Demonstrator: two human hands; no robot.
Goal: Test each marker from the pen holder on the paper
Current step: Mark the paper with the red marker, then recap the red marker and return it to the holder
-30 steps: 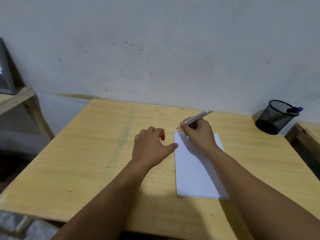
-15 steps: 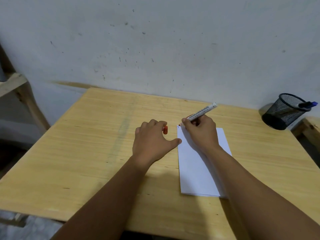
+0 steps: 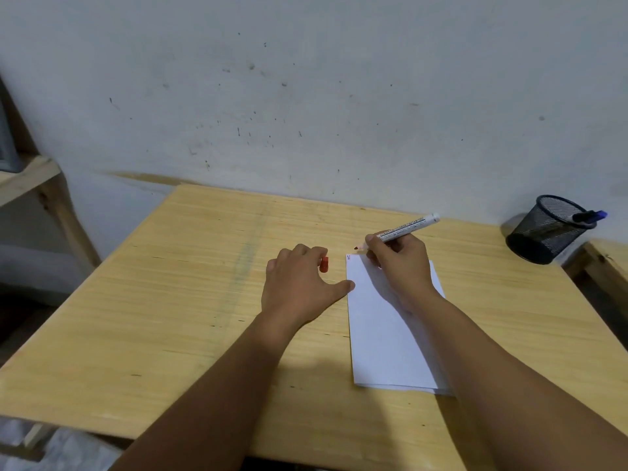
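Observation:
A white sheet of paper [image 3: 384,334] lies on the wooden table [image 3: 170,300], with small red marks at its top left corner. My right hand [image 3: 397,266] rests on the paper's top edge and grips a white marker [image 3: 404,227] with a red tip held just above that corner. My left hand [image 3: 299,283] lies on the table left of the paper, fingers curled around the red cap [image 3: 324,264], thumb touching the paper's edge. A black mesh pen holder [image 3: 547,229] stands at the far right with a blue-capped marker [image 3: 589,216] leaning in it.
A grey-white wall [image 3: 306,96] runs along the table's far edge. A wooden shelf frame [image 3: 40,185] stands to the left, and another wooden surface [image 3: 608,256] adjoins the table's right side by the pen holder.
The marker's tip has lifted slightly off the paper's top left corner, where red strokes now show. My left hand keeps the cap in place. The view shifted a little.

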